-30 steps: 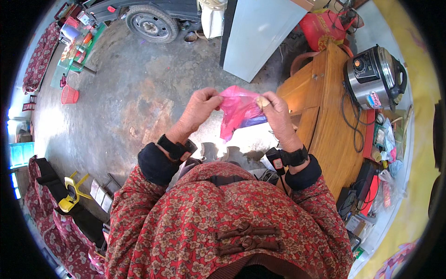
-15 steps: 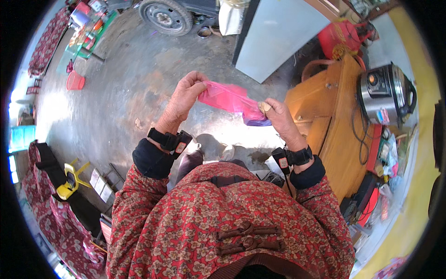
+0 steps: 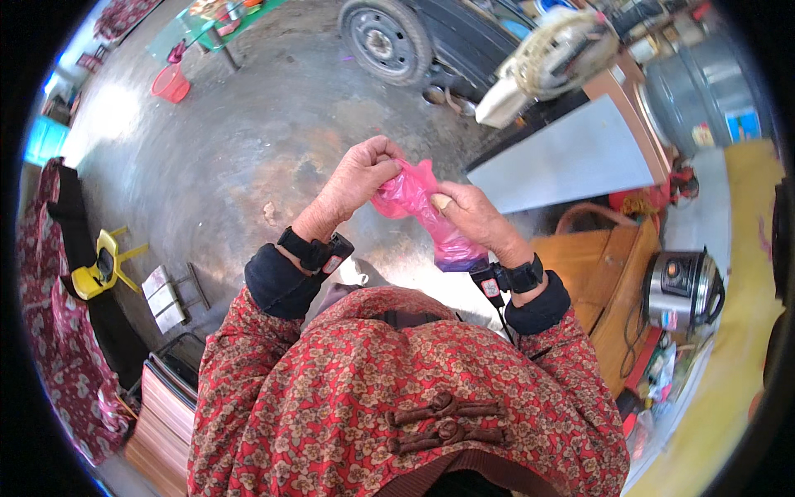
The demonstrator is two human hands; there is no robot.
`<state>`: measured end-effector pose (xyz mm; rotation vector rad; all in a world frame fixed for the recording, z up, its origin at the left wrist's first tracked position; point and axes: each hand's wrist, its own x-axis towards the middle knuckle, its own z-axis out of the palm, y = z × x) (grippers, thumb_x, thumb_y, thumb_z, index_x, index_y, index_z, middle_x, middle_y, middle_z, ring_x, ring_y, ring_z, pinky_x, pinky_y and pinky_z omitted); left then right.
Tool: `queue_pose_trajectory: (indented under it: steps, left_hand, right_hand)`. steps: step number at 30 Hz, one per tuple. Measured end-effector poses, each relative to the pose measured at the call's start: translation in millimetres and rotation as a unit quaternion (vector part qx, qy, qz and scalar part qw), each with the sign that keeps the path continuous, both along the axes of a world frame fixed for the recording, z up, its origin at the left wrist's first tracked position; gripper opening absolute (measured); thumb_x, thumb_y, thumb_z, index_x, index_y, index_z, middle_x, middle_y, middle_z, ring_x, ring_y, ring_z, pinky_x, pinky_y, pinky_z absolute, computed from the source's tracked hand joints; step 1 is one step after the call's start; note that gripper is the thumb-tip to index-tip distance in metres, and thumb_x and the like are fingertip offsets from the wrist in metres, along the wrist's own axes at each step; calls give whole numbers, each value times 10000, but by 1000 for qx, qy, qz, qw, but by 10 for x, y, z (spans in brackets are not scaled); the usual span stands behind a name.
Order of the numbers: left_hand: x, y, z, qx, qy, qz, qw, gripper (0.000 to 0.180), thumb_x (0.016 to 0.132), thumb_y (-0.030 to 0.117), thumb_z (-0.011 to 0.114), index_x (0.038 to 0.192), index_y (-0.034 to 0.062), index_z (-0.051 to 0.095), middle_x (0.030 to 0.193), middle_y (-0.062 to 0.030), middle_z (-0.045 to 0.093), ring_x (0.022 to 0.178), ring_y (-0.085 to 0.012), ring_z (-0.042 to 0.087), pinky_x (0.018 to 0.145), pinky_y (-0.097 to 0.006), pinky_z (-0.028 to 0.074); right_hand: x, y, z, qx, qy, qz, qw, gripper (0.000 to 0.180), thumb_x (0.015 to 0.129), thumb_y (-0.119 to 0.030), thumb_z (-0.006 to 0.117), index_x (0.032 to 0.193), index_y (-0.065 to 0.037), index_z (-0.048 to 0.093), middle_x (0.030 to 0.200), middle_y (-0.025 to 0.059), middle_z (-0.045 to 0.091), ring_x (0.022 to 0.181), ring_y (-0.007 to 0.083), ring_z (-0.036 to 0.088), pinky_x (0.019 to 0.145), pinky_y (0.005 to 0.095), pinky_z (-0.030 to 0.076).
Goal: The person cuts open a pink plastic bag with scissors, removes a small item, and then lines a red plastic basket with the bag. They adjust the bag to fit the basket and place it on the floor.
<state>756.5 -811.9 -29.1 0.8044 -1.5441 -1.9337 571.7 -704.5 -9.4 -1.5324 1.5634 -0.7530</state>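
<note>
Both left hand (image 3: 370, 171) and right hand (image 3: 476, 215), nearly closed, are pinching the pink plastic bag (image 3: 421, 204), at its upper-left end and right edge respectively, likely keeping it stretched.

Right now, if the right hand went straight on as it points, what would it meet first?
The right hand would first meet more of the pink plastic bag it holds, then probably the left hand; depth is unclear.

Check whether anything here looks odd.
The dark vehicle looks odd: its wheel stands on the same floor as the green table. The pink plastic, held by the left hand and right hand, is just crumpled.
</note>
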Motion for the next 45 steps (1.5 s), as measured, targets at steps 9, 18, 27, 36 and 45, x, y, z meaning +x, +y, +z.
queue_pose_trajectory:
  steps: [9,18,27,36,45]
  left_hand:
    - [1097,-746,-33,-21,72,278,958,113,866,134,548,930,43,567,793,-4,582,733,-79,528,675,-231,435]
    - [1530,-973,-164,-51,-97,158,981,332,900,290,517,935,-33,587,865,-99,621,819,-172,591,757,-300,463]
    - [1333,-1994,145,-165,-162,280,932,224,915,180,474,989,-4,579,901,-80,585,863,-156,535,781,-274,425]
    - [1180,-2740,-91,29,-56,256,965,513,902,448,444,1093,-17,546,918,-78,604,866,-146,553,752,-291,443]
    - [2145,-3286,-335,107,27,377,920,150,831,184,575,816,37,600,761,3,585,722,-86,533,687,-225,425]
  right_hand:
    - [776,-1126,0,25,-76,24,997,172,824,-161,588,828,11,597,657,13,559,618,60,481,556,241,413]
    - [1136,-2103,-195,44,-217,91,971,111,878,-138,557,872,-27,571,757,-50,530,691,17,458,615,171,392]
    - [980,-3395,-207,66,-314,108,941,105,881,-134,551,899,-33,574,789,-47,544,721,25,473,646,183,399]
    - [1325,-4284,-273,99,-305,198,926,89,850,-102,588,832,-27,543,751,-18,554,676,49,495,599,203,431]
    - [2375,-4974,-401,59,-170,310,934,174,805,-115,653,770,-46,497,688,-24,513,620,49,466,541,218,413]
